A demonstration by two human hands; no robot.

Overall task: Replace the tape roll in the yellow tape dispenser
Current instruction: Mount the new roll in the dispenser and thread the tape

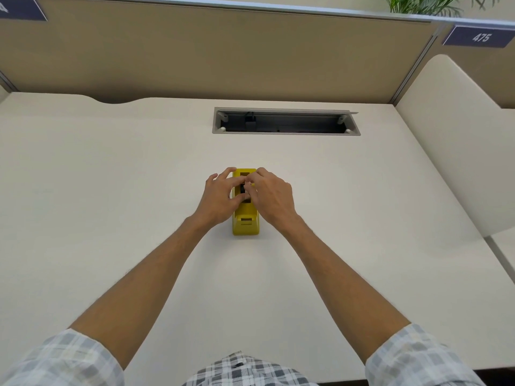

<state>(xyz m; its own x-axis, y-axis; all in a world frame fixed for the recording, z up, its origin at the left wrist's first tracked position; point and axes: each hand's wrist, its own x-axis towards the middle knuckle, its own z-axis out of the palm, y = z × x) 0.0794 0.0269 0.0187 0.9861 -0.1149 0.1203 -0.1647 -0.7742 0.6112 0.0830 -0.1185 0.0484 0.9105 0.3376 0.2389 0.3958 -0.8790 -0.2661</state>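
A yellow tape dispenser [245,224] stands on the white desk [111,190], its cutter end toward me. My left hand [218,197] rests against its left side with the fingers spread over the top. My right hand [271,195] covers the right side, and its fingertips pinch a small dark part [243,188] in the dispenser's middle slot. Whether a tape roll sits in there is hidden by my fingers.
An open cable tray [285,124] is cut into the desk behind the dispenser. A tan partition [223,51] closes the back, and a cream divider [457,140] rises on the right. A sign reading 475 [480,37] hangs at the upper right.
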